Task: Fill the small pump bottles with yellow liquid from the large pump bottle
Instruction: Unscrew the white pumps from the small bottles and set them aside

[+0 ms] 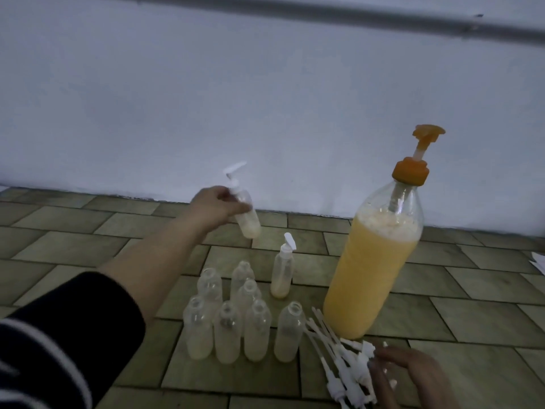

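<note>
At far left, a dark sleeve with white stripes covers the left forearm, which reaches out over the tiled floor. Farther along, the left hand grips a capped small bottle by its neck and shoulder, the fingers curled round it; this bottle hangs tilted above the floor, near the white wall, its white pump head pointing up and right, with a little pale liquid in its base. Below it, a cluster of seven open small bottles stands upright on the floor, close together, each with pale liquid low in its body. Just right of the cluster, a second capped bottle stands upright, alone, partly filled. Beside the nearest open bottle lies a heap of white pump tops with their dip tubes fanned out toward the cluster. The right hand rests on the heap's right end, fingers loosely spread over the pump heads; whether they pinch one I cannot tell. Behind the heap stands the large pump bottle, upright, mostly full of yellow liquid with foam at the top, its orange pump raised. At the far right edge lies a white paper scrap.
</note>
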Demonstrator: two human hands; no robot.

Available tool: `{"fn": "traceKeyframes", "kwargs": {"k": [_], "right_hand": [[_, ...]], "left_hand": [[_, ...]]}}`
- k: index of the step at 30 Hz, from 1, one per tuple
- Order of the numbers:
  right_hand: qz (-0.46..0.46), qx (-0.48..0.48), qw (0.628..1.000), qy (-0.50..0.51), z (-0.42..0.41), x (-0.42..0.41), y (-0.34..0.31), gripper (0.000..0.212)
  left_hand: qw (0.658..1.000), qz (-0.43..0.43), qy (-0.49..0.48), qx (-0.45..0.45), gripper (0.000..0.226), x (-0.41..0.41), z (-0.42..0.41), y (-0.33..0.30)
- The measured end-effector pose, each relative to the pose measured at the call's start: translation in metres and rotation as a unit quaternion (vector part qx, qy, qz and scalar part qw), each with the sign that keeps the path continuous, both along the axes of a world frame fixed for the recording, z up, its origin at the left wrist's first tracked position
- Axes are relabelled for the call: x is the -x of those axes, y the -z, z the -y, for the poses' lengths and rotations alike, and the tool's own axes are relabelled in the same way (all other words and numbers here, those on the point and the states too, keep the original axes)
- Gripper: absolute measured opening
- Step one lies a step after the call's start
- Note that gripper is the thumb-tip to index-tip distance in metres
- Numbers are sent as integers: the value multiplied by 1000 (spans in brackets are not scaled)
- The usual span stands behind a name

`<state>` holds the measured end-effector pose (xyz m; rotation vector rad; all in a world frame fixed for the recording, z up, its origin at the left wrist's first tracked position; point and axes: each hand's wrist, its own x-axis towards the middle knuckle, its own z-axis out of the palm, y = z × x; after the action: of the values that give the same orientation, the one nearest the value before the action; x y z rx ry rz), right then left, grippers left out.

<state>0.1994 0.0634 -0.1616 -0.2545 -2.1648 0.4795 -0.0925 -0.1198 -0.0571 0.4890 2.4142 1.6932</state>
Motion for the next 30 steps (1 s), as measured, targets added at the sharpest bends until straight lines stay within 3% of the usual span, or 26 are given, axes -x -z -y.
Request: {"fn": "traceKeyframes", "kwargs": {"k": [3, 6, 9, 12, 17, 22, 25, 28, 30], "right_hand": [[-59, 46, 997, -28, 10, 3, -31, 10], [-29, 208, 977, -27, 32, 18, -77, 22], [-6, 321, 941, -103, 42, 42, -127, 25], [55, 359, 918, -157, 55, 71, -160, 13], [76, 398, 903, -141, 73, 103, -166, 46], [153, 426, 868, -202, 64, 93, -180, 21], [162, 436, 862, -202, 54, 88, -188, 56], [128, 447, 855, -229, 62, 87, -187, 93], [119, 436, 856, -252, 67, 85, -183, 101]], "left_hand": [[989, -12, -12, -150, 27, -22, 18, -17], [968, 14, 27, -247, 40, -57, 26, -27], [973, 9, 77, -216, 43, -95, 24, -25], [984, -18, 101, -146, 40, -117, 18, -17], [985, -75, 127, -92, 35, -131, 8, -18], [973, -11, 190, -127, 45, -129, 22, -28], [965, 20, 200, -166, 42, -126, 26, -29], [967, 9, 222, -123, 30, -131, 22, -31], [967, -2, 236, -100, 28, -133, 22, -33]]}}
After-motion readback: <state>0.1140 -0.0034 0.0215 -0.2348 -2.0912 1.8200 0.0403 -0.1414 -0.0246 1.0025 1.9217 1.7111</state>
